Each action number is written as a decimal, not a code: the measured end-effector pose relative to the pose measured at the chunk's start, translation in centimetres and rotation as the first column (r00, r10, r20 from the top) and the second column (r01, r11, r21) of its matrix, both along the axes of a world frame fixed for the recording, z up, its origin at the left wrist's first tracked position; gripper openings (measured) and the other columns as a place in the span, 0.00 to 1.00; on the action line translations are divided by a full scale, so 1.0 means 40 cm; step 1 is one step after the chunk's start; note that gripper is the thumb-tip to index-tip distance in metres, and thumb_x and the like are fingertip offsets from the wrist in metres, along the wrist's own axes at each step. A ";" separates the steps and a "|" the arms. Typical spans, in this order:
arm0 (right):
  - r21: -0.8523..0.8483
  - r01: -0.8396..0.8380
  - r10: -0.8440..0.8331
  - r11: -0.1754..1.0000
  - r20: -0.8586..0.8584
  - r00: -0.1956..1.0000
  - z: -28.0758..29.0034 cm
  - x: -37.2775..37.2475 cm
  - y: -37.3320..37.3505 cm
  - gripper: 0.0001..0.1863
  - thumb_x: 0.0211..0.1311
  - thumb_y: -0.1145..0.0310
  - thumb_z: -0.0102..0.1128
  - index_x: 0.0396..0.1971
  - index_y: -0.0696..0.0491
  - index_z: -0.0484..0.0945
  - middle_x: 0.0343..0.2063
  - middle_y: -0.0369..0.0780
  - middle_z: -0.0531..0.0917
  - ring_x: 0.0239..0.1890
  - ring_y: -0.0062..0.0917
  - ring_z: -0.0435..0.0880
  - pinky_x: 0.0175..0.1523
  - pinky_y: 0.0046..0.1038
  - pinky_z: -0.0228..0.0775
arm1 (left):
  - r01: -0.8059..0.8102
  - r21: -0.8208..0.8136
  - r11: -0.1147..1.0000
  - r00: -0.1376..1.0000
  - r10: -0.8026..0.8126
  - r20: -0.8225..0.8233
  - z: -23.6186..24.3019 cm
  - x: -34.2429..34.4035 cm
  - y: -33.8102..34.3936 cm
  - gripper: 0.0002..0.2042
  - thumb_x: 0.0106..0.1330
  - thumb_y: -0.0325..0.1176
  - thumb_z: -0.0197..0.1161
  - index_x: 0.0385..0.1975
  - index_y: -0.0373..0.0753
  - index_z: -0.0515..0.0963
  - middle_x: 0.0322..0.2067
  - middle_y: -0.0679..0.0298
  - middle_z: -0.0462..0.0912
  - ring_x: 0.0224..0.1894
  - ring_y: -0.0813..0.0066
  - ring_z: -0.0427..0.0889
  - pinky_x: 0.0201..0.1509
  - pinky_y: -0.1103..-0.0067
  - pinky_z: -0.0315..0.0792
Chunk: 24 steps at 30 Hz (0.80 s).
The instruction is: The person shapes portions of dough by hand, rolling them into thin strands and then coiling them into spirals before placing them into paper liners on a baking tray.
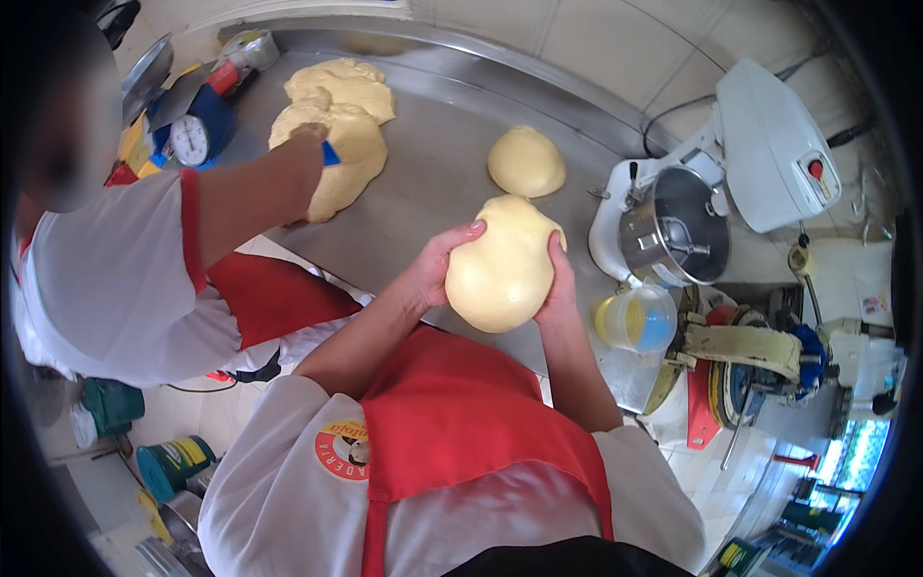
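Observation:
A large, smooth, pale yellow ball of dough [500,269] is held up in front of me, over the near edge of the metal worktable [423,188]. My left hand [444,262] presses against its left side, and my right hand [558,279] grips the right side. Just beyond it, a smaller rounded dough ball [526,162] rests on the table. Farther left lies a big spread-out mass of dough [341,125]. A co-worker's hand [310,139] reaches onto that mass, with a blue scraper [331,154] beside the fingers.
A white stand mixer [769,144] with a steel bowl [673,226] stands at the right. Nearer sits a clear tub [636,319] holding yellow liquid and something blue. A blue dial scale [190,139] is at the far left. The co-worker's arm [255,197] crosses the left side.

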State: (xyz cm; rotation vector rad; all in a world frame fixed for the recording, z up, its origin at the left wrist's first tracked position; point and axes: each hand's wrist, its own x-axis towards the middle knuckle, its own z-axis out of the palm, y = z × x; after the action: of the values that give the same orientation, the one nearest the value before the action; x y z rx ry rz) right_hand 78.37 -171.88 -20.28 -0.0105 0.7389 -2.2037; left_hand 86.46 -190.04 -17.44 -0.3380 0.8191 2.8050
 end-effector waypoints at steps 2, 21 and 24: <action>-0.032 0.026 -0.024 0.999 0.049 0.998 0.015 0.012 0.004 0.30 0.75 0.49 0.52 0.65 0.57 0.68 0.58 0.47 0.79 0.59 0.38 0.80 0.63 0.41 0.74 | -0.077 -0.252 0.965 0.994 0.056 -0.091 0.011 0.017 -0.023 0.32 0.68 0.47 0.65 0.66 0.35 0.67 0.57 0.52 0.79 0.57 0.61 0.81 0.63 0.65 0.74; -0.065 -0.115 0.127 0.991 0.215 0.968 -0.020 0.000 -0.005 0.24 0.72 0.52 0.57 0.58 0.54 0.75 0.52 0.43 0.83 0.53 0.34 0.84 0.57 0.38 0.79 | -0.187 -0.464 0.866 0.982 0.173 -0.073 -0.046 0.004 -0.052 0.38 0.70 0.56 0.60 0.69 0.34 0.61 0.65 0.53 0.69 0.63 0.61 0.75 0.61 0.66 0.76; -0.108 -0.096 0.108 0.989 0.114 0.988 -0.010 0.001 -0.023 0.26 0.69 0.55 0.63 0.59 0.55 0.73 0.51 0.43 0.83 0.52 0.30 0.84 0.55 0.36 0.79 | -0.068 -0.440 0.896 0.998 0.062 -0.027 -0.153 0.110 -0.042 0.43 0.68 0.58 0.63 0.73 0.36 0.53 0.69 0.53 0.61 0.69 0.59 0.68 0.67 0.65 0.71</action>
State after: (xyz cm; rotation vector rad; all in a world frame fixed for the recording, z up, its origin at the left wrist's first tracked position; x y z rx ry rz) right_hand 78.42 -172.80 -20.70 0.0311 0.5466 -2.1218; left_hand 90.88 -191.73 -23.55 -0.4213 1.4755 2.6541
